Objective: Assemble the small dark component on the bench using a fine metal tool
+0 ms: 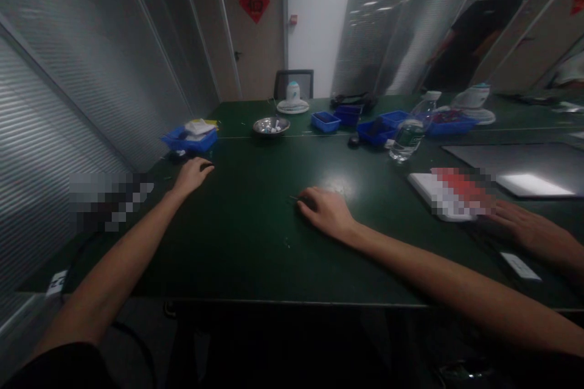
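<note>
One thin dark item (307,201) pinched in R hand (326,209), L hand (193,174) nr blue tray (190,142), L grip unclear

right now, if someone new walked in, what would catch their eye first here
Likely the two bare hands over the green table: the left hand toward its left side, the right hand near the middle with a thin thing poking from its fingers. Next, the red diamond sign on the door at the back, then the clear bottle standing right of centre.
</note>
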`<state>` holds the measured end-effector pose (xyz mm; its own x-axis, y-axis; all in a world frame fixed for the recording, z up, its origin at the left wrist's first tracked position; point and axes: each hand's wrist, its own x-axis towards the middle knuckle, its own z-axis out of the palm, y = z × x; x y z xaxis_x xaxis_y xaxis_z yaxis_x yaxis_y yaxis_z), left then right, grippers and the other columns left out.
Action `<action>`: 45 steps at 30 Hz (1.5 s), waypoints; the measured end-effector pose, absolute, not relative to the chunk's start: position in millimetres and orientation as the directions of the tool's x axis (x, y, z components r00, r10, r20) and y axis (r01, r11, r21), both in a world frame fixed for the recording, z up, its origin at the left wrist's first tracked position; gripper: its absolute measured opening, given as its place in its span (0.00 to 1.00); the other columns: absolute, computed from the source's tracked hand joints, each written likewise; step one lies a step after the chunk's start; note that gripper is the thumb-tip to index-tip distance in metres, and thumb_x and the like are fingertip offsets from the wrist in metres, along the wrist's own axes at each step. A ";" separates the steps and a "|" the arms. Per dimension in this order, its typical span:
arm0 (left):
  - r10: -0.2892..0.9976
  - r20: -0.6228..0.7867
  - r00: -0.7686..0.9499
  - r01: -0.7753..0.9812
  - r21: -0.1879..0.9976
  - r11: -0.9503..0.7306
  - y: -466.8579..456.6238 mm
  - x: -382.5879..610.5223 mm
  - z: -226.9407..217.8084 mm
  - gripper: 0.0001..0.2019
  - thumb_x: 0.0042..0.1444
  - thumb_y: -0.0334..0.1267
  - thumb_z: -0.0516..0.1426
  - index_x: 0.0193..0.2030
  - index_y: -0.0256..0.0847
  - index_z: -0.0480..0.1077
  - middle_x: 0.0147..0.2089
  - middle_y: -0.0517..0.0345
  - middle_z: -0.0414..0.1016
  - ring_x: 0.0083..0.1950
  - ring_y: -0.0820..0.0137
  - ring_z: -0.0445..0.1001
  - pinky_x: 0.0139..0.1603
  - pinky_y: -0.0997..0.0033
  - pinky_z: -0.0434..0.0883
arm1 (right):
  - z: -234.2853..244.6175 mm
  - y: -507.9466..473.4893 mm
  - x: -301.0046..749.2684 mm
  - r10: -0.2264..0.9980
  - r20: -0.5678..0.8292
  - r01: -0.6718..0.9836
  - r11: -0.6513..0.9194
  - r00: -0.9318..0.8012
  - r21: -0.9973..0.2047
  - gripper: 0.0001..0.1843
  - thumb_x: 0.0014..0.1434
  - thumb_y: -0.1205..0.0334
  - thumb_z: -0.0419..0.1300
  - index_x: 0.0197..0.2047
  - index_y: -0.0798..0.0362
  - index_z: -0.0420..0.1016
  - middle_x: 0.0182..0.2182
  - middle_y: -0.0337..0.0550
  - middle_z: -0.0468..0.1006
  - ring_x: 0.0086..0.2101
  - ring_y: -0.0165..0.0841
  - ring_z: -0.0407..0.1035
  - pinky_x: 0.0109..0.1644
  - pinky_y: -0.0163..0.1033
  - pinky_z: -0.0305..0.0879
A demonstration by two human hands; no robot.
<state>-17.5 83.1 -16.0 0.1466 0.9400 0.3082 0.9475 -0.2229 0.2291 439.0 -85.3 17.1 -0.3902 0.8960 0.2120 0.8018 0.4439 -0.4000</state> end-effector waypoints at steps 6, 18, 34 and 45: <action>0.934 0.323 0.152 0.938 0.252 -0.240 69.6 -23.4 -12.7 0.20 0.65 0.49 0.56 0.52 0.36 0.78 0.55 0.40 0.77 0.57 0.53 0.73 0.61 0.56 0.66 | 17.6 -85.9 438.2 0.895 0.209 0.803 0.445 -0.393 -0.397 0.16 0.70 0.52 0.55 0.54 0.50 0.76 0.47 0.46 0.80 0.38 0.36 0.74 0.39 0.39 0.66; 0.954 0.299 0.007 0.927 0.357 -0.119 61.3 -31.7 -5.9 0.19 0.60 0.44 0.60 0.54 0.37 0.79 0.51 0.44 0.80 0.49 0.57 0.76 0.53 0.60 0.71 | 19.0 -88.0 439.4 0.890 0.215 0.791 0.455 -0.401 -0.410 0.16 0.70 0.52 0.55 0.54 0.50 0.76 0.46 0.46 0.80 0.38 0.36 0.74 0.39 0.39 0.66; 0.968 0.252 0.022 0.963 0.255 -0.088 61.5 -27.6 -0.6 0.18 0.60 0.38 0.58 0.53 0.39 0.81 0.56 0.46 0.80 0.54 0.55 0.79 0.59 0.63 0.72 | 20.3 -88.9 438.4 0.892 0.217 0.790 0.452 -0.397 -0.414 0.16 0.70 0.52 0.55 0.53 0.51 0.76 0.47 0.47 0.80 0.40 0.37 0.74 0.40 0.39 0.67; 0.973 0.192 -0.127 0.883 0.468 0.023 69.0 -42.6 -2.5 0.14 0.57 0.40 0.64 0.49 0.45 0.83 0.50 0.51 0.83 0.52 0.56 0.80 0.57 0.61 0.72 | 12.1 -83.9 441.0 0.882 0.247 0.792 0.469 -0.401 -0.391 0.15 0.70 0.52 0.56 0.53 0.50 0.76 0.46 0.45 0.80 0.38 0.36 0.74 0.39 0.39 0.65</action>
<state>-42.6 69.0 -2.5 -0.1270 0.9730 0.1925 0.8835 0.0228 0.4679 441.0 -83.9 12.1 -0.4008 0.8823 0.2467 0.7917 0.4691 -0.3914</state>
